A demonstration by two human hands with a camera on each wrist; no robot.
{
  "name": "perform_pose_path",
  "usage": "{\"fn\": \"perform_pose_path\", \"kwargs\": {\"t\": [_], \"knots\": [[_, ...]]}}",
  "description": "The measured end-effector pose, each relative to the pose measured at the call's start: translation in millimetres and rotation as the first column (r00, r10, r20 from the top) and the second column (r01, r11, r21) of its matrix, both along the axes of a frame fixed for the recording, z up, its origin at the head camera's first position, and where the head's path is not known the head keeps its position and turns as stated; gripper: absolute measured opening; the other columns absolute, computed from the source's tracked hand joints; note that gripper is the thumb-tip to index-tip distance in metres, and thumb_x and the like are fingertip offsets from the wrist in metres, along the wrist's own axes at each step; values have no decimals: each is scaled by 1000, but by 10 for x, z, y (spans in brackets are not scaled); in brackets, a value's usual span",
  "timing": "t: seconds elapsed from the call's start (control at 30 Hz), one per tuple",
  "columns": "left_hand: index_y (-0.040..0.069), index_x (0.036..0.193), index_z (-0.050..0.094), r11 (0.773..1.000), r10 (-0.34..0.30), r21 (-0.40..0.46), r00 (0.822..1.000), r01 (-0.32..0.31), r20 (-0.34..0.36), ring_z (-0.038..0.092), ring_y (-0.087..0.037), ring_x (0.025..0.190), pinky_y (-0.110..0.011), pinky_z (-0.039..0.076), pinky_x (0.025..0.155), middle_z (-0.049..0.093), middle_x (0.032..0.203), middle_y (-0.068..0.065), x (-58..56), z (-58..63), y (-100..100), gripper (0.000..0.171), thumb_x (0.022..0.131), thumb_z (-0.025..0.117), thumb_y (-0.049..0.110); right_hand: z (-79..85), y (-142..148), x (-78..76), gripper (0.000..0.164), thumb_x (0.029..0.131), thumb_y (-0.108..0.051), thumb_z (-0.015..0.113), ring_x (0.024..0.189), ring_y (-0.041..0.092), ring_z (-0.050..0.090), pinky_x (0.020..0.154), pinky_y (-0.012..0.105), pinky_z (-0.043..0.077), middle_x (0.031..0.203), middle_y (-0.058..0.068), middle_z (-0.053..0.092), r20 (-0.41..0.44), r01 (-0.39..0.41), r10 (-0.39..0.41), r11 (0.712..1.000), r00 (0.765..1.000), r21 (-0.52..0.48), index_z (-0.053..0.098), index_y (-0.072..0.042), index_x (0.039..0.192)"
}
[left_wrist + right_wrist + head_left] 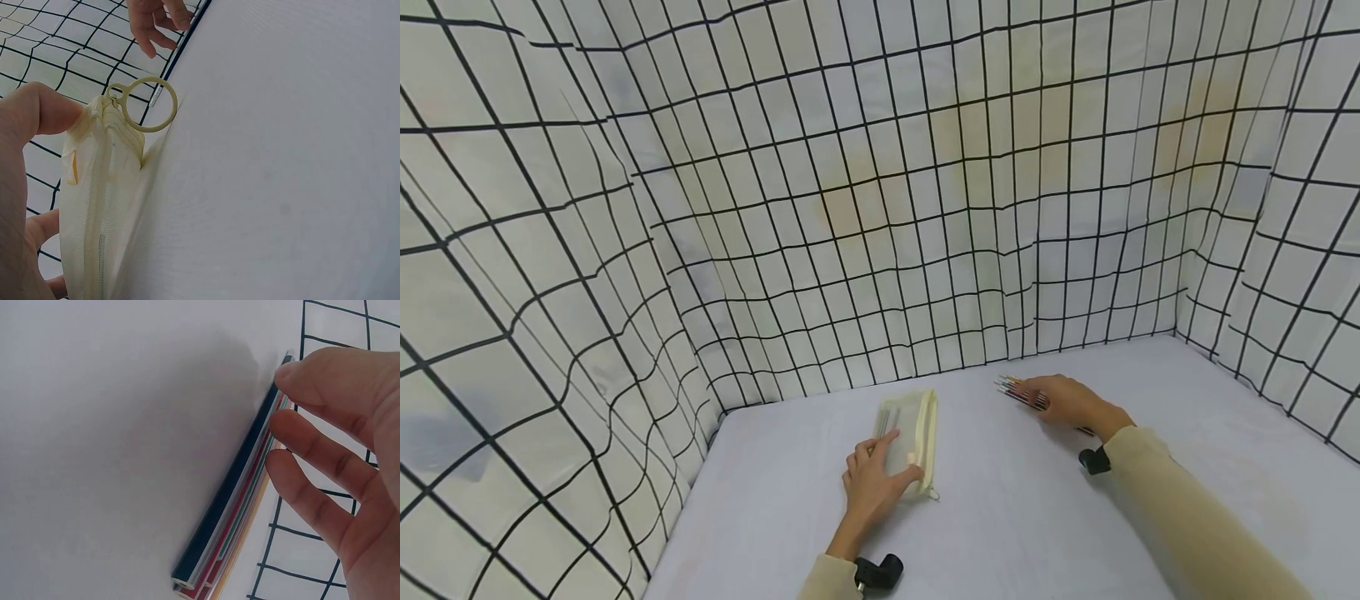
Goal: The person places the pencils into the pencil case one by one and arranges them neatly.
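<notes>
My left hand (874, 479) grips a translucent cream zip pouch (906, 421) on the white surface. The thumb (53, 119) presses the zipper end beside a ring pull (150, 128), while the other fingers spread across the pouch. Thin stick-like shapes show dimly through its clear side. Over to the right, my right hand (1063, 402) holds a bundle of coloured pencils (234, 487) low at the surface. Its bent fingertips touch the bundle along one side, and the hand hides part of it from the head view. A dark blue pencil (219, 500) lies outermost, with red, green and yellow ones behind.
A white cloth with a black grid (880, 208) hangs behind the table (760, 500) and along both its sides. Small black cameras (880, 572) sit on the wrists. White tabletop lies between the pouch and the pencils.
</notes>
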State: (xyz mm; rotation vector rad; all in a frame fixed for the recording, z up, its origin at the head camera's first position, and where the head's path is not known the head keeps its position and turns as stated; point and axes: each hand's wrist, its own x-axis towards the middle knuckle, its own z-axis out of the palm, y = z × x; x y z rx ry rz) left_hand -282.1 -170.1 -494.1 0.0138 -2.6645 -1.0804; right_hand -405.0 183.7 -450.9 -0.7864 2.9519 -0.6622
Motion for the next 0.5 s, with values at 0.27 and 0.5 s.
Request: {"fn": "perform_pose_path", "kwargs": {"t": [0.27,0.5], "knots": [[22,146,56,1000,-3,4,1000,3,0,37,-39,129,-64,27,104,46,141,-17,16,16,7,83,69,74,47,-45,22,-55,55,83,3,65,95,20,59,86,45,51,108,2,72,-31,17,-16,999,999,39,65,-11,136],[22,146,56,1000,-5,9,1000,5,2,37,-39,130,-63,26,104,45,142,-17,18,16,-5,82,70,74,47,-62,7,-85,55,83,3,67,99,21,61,89,47,52,109,2,71,-43,29,-25,997,999,75,65,-13,135]]}}
